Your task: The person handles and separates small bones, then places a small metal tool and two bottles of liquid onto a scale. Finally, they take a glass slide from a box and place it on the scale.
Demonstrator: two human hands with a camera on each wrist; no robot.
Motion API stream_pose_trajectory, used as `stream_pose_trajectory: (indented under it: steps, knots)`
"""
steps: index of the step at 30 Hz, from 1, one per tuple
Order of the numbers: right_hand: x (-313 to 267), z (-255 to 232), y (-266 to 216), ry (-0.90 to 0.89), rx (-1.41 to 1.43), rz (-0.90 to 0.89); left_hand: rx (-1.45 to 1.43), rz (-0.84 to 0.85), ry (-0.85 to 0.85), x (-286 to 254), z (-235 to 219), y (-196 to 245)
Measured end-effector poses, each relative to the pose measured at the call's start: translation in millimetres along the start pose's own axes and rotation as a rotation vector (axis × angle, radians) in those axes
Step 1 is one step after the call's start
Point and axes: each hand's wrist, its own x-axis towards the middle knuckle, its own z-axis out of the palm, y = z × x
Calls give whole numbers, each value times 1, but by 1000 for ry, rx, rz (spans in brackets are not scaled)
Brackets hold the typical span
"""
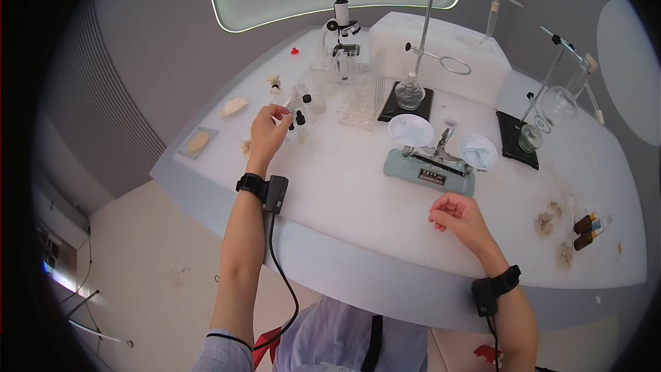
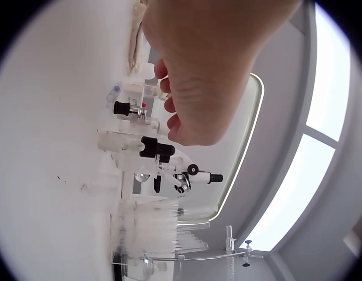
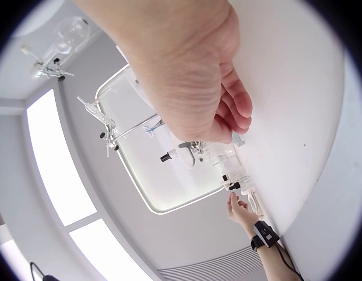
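Observation:
My left hand [image 1: 270,127] reaches over the left part of the bench, fingertips beside a dropper bottle [image 1: 301,121] with a black top. Its fingers are bent; I cannot tell whether they pinch anything. In the left wrist view the black-topped dropper bottle [image 2: 150,146] stands below the hand. A second black-capped bottle [image 1: 308,105] and clear glassware stand just past the fingertips. My right hand [image 1: 460,220] hovers in front of the green balance scale [image 1: 430,173], with its fingers loosely curled and nothing in them.
A test tube rack [image 1: 357,110] stands mid-bench, with a microscope [image 1: 342,24] behind it. Two stands [image 1: 425,34] [image 1: 533,114] carry glassware. Brown bottles [image 1: 585,231] lie at the right. A glass dish-like plate [image 1: 199,142] lies at the left edge.

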Motion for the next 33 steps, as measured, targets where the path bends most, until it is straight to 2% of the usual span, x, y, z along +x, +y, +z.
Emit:
stream_pose_trajectory:
  steps: [5,7,10,11,14,19,20,22,23,25,26,28,29,31,33]
  knots:
    - [0,0,1,1,0,-4,9,-13,-138,-1,-8,13]
    - [0,0,-1,-7,-9,5,203,-18,-289,-2,-18,34]
    - [-2,1,-3,1,12,12,202,68,-361,-2,-15,30]
    - [-2,1,-2,33,16,13,188,89,-381,-1,-12,27]
    - [1,-2,5,-21,38,-21,167,139,-387,-1,-7,20]
    - [1,-3,7,-16,7,-24,209,108,-425,1,-15,29]
    - [1,-3,7,-24,-12,-19,212,121,-428,0,-17,38]
    - [3,-3,13,-21,9,-37,-135,129,-312,4,-24,58]
    - [4,-4,13,-30,22,-41,-138,141,-311,6,-27,77]
    - [3,-3,11,-21,22,-47,-178,332,-333,2,-29,125]
    - [2,-3,10,-22,22,-49,-180,330,-335,-2,-28,150]
    - [1,-2,9,-19,13,-44,-191,433,-402,-9,-20,195]
    - [2,-2,9,-15,4,-45,-189,434,-400,-11,-13,209]
    - [4,-3,12,-18,16,-52,-143,527,-509,-14,-1,230]
    - [3,-4,12,-20,29,-54,-156,525,-539,-18,16,242]
